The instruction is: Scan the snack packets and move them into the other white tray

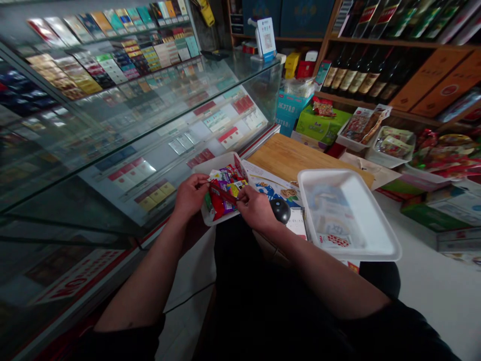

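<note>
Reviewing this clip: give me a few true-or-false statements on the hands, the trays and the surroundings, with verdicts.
1. The left hand and right hand both pinch one thin red packet in their fingers. True.
2. The big white tray on the right is heaped with snacks. False: it looks empty; the colourful packets fill the snack tray under the hands.
3. A glass display case stands to the person's left. True.
4. The bottles stand on the floor. False: they line a wooden shelf.
</note>
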Tool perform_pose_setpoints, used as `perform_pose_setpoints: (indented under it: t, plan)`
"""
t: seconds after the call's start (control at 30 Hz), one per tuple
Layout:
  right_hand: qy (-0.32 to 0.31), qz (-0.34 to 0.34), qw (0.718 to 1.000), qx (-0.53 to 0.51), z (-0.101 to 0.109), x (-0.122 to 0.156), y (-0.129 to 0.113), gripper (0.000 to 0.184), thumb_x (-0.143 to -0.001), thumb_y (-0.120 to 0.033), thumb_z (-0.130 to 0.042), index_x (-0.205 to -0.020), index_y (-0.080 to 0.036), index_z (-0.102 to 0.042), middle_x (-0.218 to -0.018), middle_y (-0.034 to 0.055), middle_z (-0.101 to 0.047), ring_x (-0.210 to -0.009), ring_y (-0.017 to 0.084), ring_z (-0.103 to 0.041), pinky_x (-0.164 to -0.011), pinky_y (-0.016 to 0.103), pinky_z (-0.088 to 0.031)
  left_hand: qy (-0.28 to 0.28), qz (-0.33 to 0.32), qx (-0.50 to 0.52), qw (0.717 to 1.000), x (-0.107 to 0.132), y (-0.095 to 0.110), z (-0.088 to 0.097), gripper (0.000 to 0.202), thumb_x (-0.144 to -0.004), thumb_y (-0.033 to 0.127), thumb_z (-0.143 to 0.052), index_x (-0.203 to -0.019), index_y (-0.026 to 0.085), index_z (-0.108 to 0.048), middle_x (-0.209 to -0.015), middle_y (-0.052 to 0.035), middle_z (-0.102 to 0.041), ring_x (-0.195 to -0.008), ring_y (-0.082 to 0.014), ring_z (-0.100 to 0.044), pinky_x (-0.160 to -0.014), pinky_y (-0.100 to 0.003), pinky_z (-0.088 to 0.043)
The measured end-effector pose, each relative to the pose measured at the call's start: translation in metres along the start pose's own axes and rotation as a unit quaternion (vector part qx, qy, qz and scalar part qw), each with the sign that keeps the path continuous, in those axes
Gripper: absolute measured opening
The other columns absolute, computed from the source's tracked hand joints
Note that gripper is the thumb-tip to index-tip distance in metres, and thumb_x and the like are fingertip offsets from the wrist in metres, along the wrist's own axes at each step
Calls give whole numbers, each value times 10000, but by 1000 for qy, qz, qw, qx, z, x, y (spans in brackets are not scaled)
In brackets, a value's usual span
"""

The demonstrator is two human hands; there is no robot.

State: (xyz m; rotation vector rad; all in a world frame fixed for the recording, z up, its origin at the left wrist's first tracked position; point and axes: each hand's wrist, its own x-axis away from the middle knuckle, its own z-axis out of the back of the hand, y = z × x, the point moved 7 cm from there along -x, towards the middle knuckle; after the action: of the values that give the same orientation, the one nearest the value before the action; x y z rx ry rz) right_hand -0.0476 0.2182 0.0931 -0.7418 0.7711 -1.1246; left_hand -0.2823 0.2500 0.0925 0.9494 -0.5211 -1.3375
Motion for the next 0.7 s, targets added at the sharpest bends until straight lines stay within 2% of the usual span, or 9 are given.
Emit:
perform_pose_setpoints:
  t: [0.17, 0.33, 0.47, 0.7]
  plan:
    - [-32, -7, 999, 19, -36, 4, -8, 89, -827, -164, -592, -876, -233, -619, -779, -18, -685, -705, 157, -627, -672, 244, -427, -19, -4, -12, 1000, -11, -15, 6, 291, -795, 293, -649, -1044, 159, -718, -941, -50, -766, -821, -184, -699, -775, -288, -529]
    - [-49, -21, 998, 26, -64, 10, -5, 116, -843, -150, -570, -907, -236, -614, -795, -10, -690, -723, 166, -627, -680, 253, -410, -40, 3, -36, 999, -21, -31, -2, 279, -788, 285, -639, -1029, 169, -719, -925, -44, -773, -818, -185, -704, -789, -291, -538]
    - [-56, -46, 997, 36, -79, 15, 4, 164, -841, -154, -592, -989, -223, -605, -862, 16, -718, -766, 184, -649, -703, 267, -419, -66, 2, -61, 996, -28, -43, -13, 276, -783, 278, -626, -1023, 179, -720, -923, -38, -776, -815, -183, -702, -802, -294, -542]
    - [-90, -8, 996, 21, -86, 27, 10, 93, -882, -159, -591, -956, -201, -630, -860, 31, -728, -789, 177, -663, -732, 260, -427, -49, 7, -93, 994, -29, -57, -16, 272, -808, 340, -629, -1003, 177, -727, -983, -64, -780, -876, -200, -707, -816, -302, -540]
